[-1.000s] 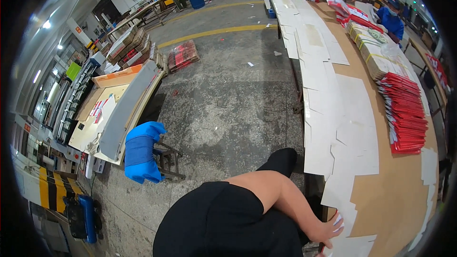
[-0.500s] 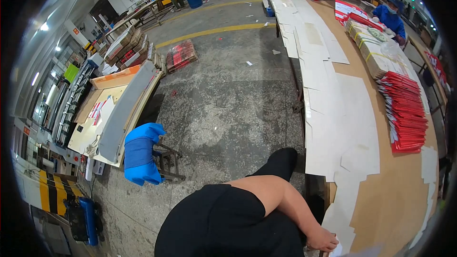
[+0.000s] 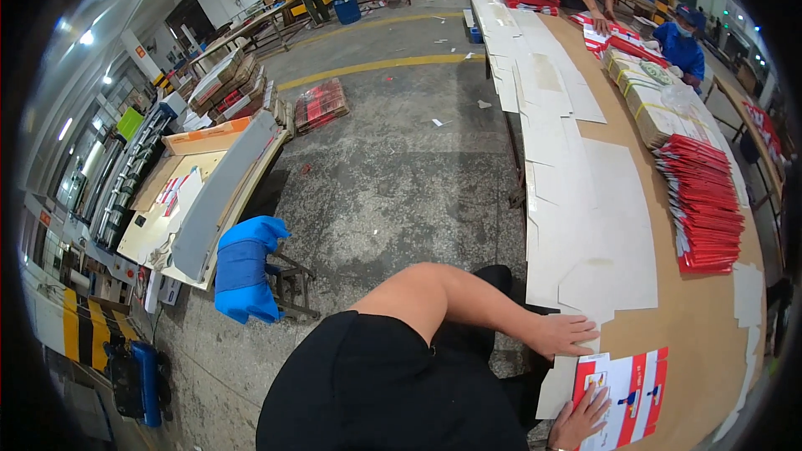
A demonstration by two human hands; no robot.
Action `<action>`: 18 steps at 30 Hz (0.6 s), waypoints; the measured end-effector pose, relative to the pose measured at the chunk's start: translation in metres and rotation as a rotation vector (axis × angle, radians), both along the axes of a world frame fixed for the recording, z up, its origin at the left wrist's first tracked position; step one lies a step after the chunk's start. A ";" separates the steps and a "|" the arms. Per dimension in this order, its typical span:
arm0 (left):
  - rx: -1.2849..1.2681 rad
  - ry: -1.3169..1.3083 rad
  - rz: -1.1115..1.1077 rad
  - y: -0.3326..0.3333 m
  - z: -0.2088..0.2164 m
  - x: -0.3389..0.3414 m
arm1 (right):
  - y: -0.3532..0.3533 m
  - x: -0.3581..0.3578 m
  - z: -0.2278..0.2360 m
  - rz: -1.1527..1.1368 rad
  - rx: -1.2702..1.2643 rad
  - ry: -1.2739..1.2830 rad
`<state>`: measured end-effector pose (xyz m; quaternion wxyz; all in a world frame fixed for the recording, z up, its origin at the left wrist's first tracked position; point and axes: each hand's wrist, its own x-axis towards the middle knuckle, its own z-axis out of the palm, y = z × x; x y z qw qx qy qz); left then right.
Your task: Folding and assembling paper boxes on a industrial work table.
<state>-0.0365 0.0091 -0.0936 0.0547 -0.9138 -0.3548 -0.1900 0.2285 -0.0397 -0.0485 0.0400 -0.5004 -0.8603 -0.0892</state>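
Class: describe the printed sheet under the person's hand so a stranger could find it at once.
Start at the long brown table on the right and follow it to its near end. There the right hand rests on a flat carton sheet. Unlike the plain white sheets beside it, it is printed red and white.

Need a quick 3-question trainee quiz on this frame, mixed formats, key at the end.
1. True or false: the left hand rests flat on the white card sheets.
2. The right hand touches: A) a blue stool, B) a red and white printed card, C) a tape roll.
3. What lies fanned in a row along the table's far side?

Key: 1 true; 2 B; 3 the stack of red flat cards.
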 end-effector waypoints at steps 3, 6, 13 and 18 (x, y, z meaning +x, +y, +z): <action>-0.371 0.203 -0.147 0.020 0.005 0.008 | -0.008 0.016 -0.002 -0.026 -0.123 0.039; -0.559 0.329 -0.287 0.045 0.078 0.051 | -0.016 0.075 -0.022 -0.041 0.115 0.211; -0.943 0.309 -0.371 0.142 0.019 0.075 | -0.003 0.084 -0.009 0.223 0.114 0.316; -0.415 0.200 -0.087 0.080 0.033 0.098 | -0.010 0.053 0.034 -0.063 -0.194 0.151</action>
